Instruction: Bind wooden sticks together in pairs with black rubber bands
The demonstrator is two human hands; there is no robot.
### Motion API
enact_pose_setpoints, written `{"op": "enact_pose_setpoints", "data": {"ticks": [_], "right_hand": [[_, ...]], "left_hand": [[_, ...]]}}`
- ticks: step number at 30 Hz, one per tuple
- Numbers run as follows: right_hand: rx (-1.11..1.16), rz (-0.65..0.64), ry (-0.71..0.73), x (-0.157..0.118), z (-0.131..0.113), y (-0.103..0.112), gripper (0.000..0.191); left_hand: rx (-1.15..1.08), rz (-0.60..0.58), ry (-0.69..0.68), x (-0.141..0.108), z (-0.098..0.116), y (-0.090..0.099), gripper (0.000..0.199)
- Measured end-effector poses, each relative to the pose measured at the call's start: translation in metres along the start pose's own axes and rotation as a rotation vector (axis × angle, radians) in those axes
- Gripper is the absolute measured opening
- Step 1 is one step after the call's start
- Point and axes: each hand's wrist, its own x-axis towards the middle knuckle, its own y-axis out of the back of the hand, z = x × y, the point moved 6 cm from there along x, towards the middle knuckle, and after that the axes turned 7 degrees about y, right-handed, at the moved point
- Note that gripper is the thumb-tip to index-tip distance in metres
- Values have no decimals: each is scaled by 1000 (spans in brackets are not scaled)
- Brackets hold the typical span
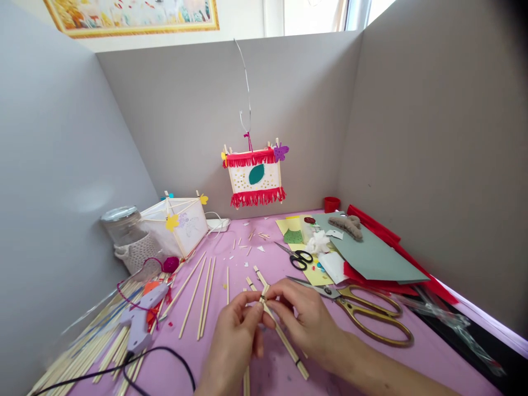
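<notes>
My left hand [241, 324] and my right hand [301, 316] meet low in the middle of the view. Between their fingertips they pinch pale wooden sticks [284, 344] where these cross. Dark bands or marks show at the crossing and near the stick ends. Whether the fingers also hold thread there is too small to tell. Several loose wooden sticks [204, 300] lie left of my left hand. Gold-handled scissors [371, 313] rest just beyond my right hand, and small black scissors [299, 257] lie farther back.
At left are a lilac glue gun [142, 319] with a black cord, a magenta yarn ball [170, 265], a glass jar [121, 220] and a white paper lantern [183, 228]. A red-fringed lantern [256, 176] hangs from a wire. Grey-green card [371, 253] lies right. Grey panels [198, 104] enclose the table.
</notes>
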Motion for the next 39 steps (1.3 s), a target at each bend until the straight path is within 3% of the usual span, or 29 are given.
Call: {"op": "enact_pose_setpoints", "data": {"ticks": [5,9,12,16,21,25,28,32,34,37,39], "right_hand": [[120,154,-119,0,10,5,8],[181,150,-227,-1,22,0,10],[151,134,-200,0,21,-1,11],[93,116,-161,-2,13,-2,12],[111,132,-202,-5,13,-6,11],[89,132,-197,-7,14,-9,13],[51,135,-167,-8,12,-10,12],[75,123,-100,-5,10,-10,13],[120,132,-137,-4,14,-9,13],[231,167,-194,-1,20,-5,12],[295,188,-155,2,17,-2,11]], "left_hand": [[-123,20,1,-3,5,4,35],[-160,-7,5,-7,7,0,35],[-149,8,-9,-7,6,0,35],[-64,53,-51,-3,1,0,37],[160,178,-237,-9,5,-2,28],[205,247,-287,-13,5,-3,25],[130,198,-239,-9,2,-4,27],[-72,77,-55,-5,0,-5,38],[-179,42,10,-7,3,-5,45],[-299,-17,41,-8,6,-6,48],[-349,-54,57,-7,4,-6,48]]}}
